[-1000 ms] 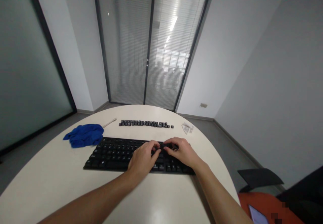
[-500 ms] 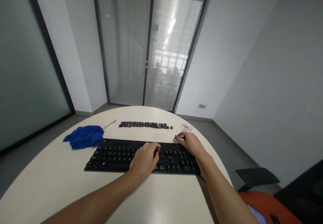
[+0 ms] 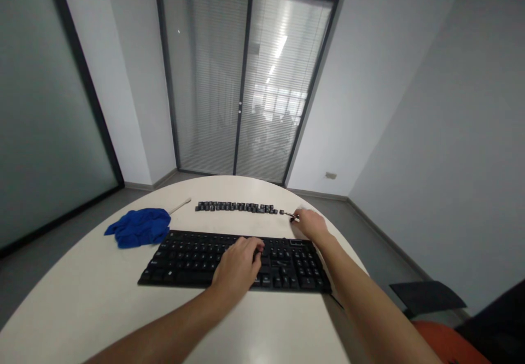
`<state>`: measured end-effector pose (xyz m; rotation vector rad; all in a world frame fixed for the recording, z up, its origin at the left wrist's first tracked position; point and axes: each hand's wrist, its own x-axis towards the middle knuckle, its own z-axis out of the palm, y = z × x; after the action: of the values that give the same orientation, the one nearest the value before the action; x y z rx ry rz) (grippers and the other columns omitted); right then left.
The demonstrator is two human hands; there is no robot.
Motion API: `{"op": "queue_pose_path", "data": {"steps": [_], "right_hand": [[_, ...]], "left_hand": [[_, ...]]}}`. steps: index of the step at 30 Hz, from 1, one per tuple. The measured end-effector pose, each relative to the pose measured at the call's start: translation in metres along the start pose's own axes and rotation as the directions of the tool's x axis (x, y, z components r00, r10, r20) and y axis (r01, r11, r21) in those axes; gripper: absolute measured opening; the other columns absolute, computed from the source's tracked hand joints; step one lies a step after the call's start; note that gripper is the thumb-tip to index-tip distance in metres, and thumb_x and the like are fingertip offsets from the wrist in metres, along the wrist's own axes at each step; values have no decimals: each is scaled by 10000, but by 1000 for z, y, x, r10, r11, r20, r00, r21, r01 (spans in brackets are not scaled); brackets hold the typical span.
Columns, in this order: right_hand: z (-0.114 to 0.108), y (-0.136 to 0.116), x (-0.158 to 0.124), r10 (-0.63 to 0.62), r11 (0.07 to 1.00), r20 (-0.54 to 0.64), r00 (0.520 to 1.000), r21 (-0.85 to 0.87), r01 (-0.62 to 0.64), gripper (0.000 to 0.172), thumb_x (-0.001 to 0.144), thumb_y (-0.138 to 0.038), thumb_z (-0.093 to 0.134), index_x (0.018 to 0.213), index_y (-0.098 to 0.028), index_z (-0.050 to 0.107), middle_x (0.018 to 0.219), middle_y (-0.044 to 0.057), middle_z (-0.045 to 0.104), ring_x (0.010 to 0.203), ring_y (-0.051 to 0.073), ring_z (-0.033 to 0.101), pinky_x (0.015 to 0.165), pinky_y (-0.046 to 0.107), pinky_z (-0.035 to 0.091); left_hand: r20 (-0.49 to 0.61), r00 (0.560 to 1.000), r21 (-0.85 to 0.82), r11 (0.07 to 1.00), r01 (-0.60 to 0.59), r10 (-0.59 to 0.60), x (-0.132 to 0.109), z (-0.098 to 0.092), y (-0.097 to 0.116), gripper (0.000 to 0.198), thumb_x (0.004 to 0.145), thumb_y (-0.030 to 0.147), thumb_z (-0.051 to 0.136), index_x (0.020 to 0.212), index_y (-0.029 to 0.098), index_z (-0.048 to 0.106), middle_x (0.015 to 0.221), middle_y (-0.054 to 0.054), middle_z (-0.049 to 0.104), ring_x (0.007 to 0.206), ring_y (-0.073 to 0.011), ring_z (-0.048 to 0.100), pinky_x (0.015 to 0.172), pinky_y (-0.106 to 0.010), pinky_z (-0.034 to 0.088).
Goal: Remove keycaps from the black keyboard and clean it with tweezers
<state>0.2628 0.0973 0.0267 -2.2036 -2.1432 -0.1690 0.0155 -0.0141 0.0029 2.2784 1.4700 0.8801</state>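
Note:
A black keyboard lies on the round white table in front of me. My left hand rests on the keyboard's middle, fingers curled over the keys. My right hand reaches past the keyboard's far right corner. Its fingers pinch a small dark thing, held just right of the end of a row of loose black keycaps laid out behind the keyboard.
A crumpled blue cloth lies left of the keyboard, with a thin pale stick beyond it. A dark chair and an orange seat stand at the right. Glass doors with blinds are behind the table.
My right hand left the keyboard and moved away from me to the right end of the keycap row, carrying a small dark thing. The left hand stayed on the keys.

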Motion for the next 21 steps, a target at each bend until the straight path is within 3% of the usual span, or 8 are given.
{"op": "queue_pose_path", "data": {"steps": [21], "right_hand": [[8,-11,28,60,998,-26,998,0,-60,281,874,-330,548,1090,-252,709,1048,131,713,958,278,678,745,326,483]], "left_hand": [[8,1000,-17,1000,13,-13,1,-2,2,228,851,94,517,1002,227,623,993,-35,669,961,-199,616,853,-315,468]]}}
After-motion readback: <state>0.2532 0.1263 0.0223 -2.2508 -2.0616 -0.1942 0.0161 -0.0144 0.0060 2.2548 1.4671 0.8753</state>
